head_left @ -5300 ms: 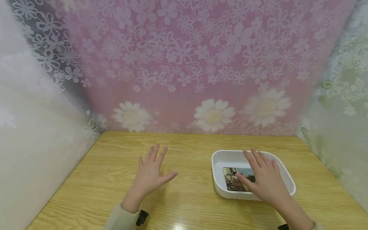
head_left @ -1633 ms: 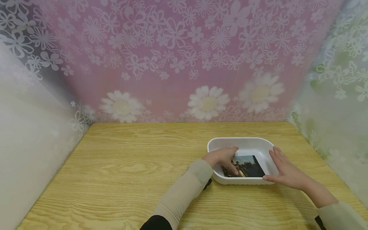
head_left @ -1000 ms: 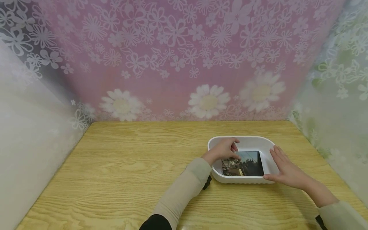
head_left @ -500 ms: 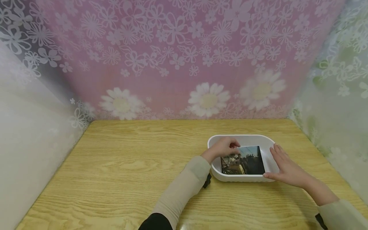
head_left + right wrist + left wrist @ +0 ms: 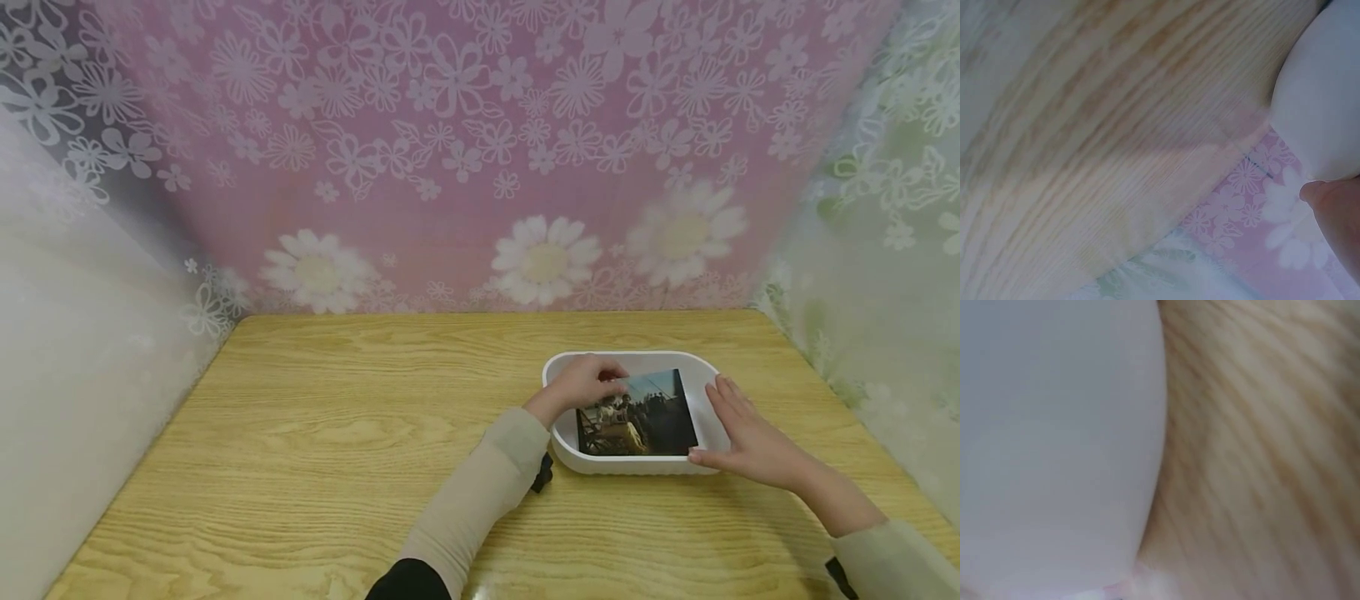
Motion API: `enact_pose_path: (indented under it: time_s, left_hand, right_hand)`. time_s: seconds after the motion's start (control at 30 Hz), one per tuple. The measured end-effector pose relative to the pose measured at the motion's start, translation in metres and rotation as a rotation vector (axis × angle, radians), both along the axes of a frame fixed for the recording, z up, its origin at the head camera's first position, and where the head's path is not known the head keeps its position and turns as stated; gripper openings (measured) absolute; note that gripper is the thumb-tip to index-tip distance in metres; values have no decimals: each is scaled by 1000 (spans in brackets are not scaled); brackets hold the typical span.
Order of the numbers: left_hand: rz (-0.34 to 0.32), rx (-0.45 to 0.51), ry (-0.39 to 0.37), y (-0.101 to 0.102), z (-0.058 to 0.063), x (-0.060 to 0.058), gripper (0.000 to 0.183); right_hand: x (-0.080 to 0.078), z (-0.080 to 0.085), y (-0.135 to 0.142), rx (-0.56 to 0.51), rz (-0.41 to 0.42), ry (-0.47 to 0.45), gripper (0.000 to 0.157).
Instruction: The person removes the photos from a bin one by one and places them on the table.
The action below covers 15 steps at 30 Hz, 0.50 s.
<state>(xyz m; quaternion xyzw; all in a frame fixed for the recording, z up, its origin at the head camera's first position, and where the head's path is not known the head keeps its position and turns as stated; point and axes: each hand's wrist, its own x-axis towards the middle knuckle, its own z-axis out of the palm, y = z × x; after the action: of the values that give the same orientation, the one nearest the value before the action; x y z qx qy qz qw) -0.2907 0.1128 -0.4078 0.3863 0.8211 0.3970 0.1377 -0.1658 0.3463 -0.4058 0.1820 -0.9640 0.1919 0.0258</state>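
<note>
A glossy picture card, dark with a pale blue sky, stands tilted inside a white oval-cornered plastic bin. Its upper edge is raised toward the back while the lower edge sits by the front wall. My left hand reaches over the bin's left side and pinches the card near its upper left, thumb in front; the other fingertips are partly hidden. My right hand lies spread against the right end of the bin, fingers along the rim and thumb at the front right corner. One right fingertip touches the rim in the right wrist view.
The bin stands on a wood-grain table, right of its middle. A pink flowered curtain closes off the back, with pale cloth walls at the sides. The left wrist view holds only bin wall and blurred table.
From lying spread over the table and bin, my hands have come to the bin. Over the last second the left hand has pinched the card and raised its far edge; the right hand stays.
</note>
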Motion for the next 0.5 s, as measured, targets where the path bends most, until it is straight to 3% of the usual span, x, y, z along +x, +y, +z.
enact_pose_path:
  time_s: [0.27,0.5]
  left_hand:
    - [56,79,-2,-5,4,1,24]
    - [183,206,-29,-17,18,4,21]
  right_hand:
    - [-1,-3,1,0,23,41,98]
    - [-1,-3,2,9,13,27,98]
